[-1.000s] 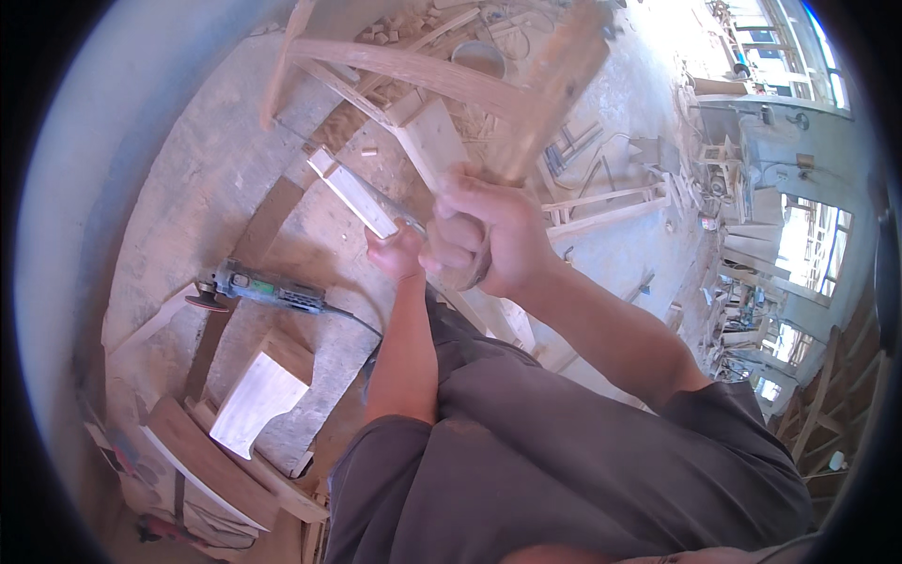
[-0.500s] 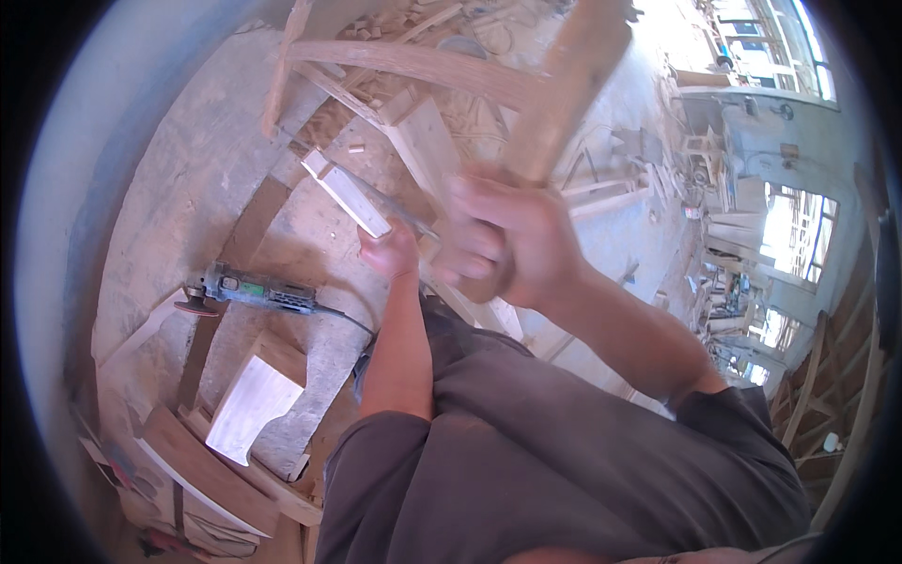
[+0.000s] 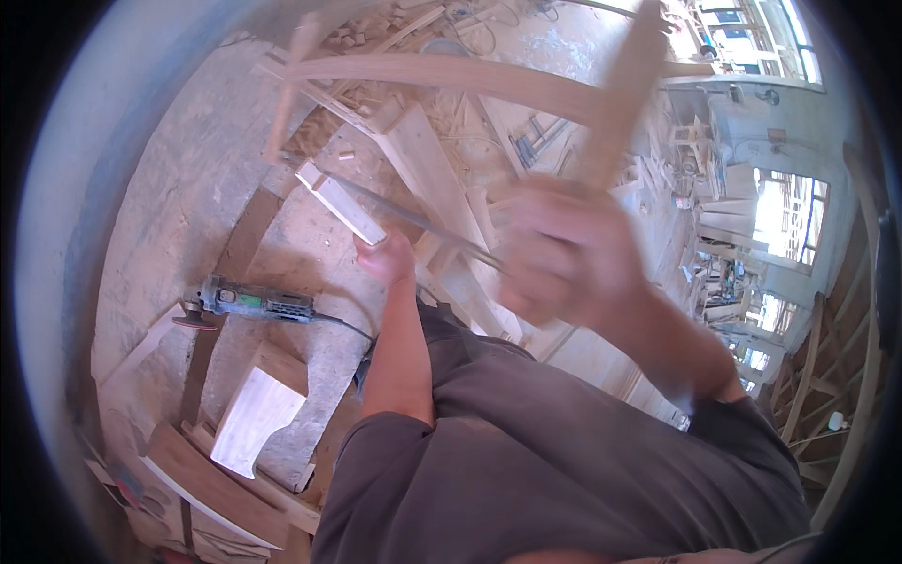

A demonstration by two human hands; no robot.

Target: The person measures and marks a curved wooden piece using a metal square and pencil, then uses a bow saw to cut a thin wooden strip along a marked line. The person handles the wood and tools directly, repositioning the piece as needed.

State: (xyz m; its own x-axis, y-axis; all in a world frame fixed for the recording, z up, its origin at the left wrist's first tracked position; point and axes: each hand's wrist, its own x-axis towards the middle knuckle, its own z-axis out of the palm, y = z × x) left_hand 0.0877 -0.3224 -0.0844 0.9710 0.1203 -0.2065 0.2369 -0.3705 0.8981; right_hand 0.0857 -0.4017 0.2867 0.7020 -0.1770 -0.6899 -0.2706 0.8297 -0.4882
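In my right hand (image 3: 573, 252), blurred by motion, is the upright end bar of a wooden frame saw (image 3: 451, 75). Its thin blade (image 3: 427, 226) runs from my fist down to the left, alongside a short pale wooden block (image 3: 343, 207). Whether the blade touches the block I cannot tell. My left hand (image 3: 387, 258) grips the near end of that block, fingers closed round it. A notch or step shows near the block's far end. The block lies over the dusty work surface (image 3: 291, 235).
Left of my left forearm lies an angle grinder (image 3: 258, 301) with a disc and a cord. Nearer is a curved-cut wooden block (image 3: 258, 414) beside curved boards (image 3: 211, 479). A long pale beam (image 3: 418, 150) and offcuts (image 3: 376, 28) lie beyond the saw. Stacked wood lines the right.
My right hand has drawn the frame saw to the right, and more of the blade shows beside my fist. My left hand and the block have hardly moved.
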